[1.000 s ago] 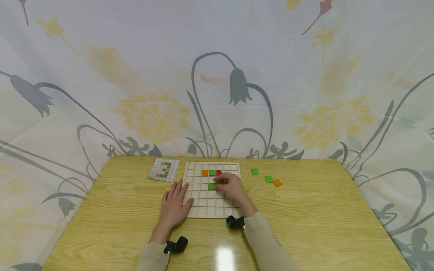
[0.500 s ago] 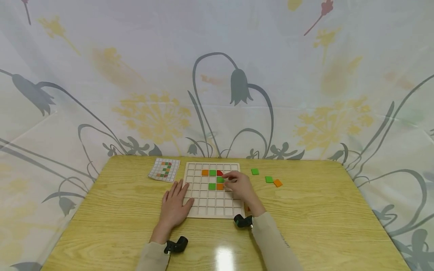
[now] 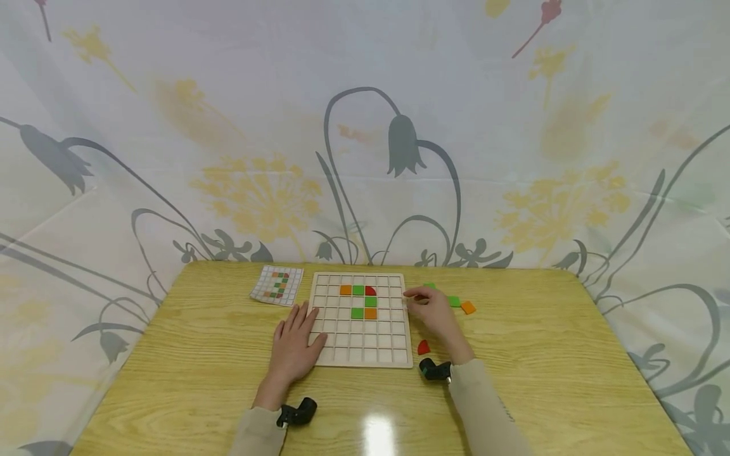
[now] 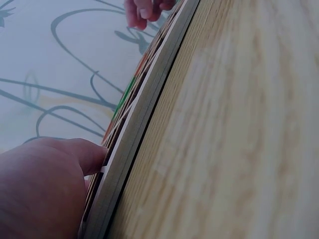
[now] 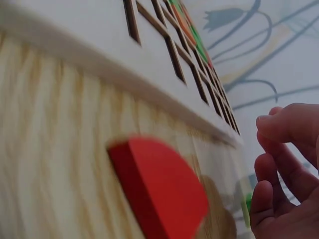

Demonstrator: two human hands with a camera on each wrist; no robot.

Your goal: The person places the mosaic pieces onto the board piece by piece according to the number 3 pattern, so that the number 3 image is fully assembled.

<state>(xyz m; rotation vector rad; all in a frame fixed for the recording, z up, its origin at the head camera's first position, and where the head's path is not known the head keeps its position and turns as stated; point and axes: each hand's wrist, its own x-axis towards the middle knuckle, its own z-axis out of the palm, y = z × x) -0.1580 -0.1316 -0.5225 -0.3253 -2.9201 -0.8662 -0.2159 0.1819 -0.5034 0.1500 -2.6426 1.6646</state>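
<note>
A pale wooden grid board (image 3: pixel 362 340) lies on the table. Orange (image 3: pixel 346 290), green (image 3: pixel 358 290) and red quarter-round (image 3: pixel 371 291) tiles sit in one row. Below them are a green tile (image 3: pixel 371 302), then another green (image 3: pixel 357 313) beside an orange (image 3: pixel 371 313). My left hand (image 3: pixel 296 347) rests on the board's left edge with its fingers spread. Past the right edge hovers my right hand (image 3: pixel 435 315), its fingers loosely bent with nothing between them. In the right wrist view, a red quarter-round tile (image 5: pixel 167 186) lies on the table near that hand.
A paper card (image 3: pixel 277 285) printed with a coloured grid pattern lies left of the board. Green (image 3: pixel 454 301) and orange (image 3: pixel 468 307) tiles lie to the right, with another green tile (image 3: pixel 429 286) partly behind the right hand. A patterned curtain hangs behind the table.
My right hand has moved right, off the board, uncovering the green and orange tiles in the grid and the loose red tile. The left hand stays in place.
</note>
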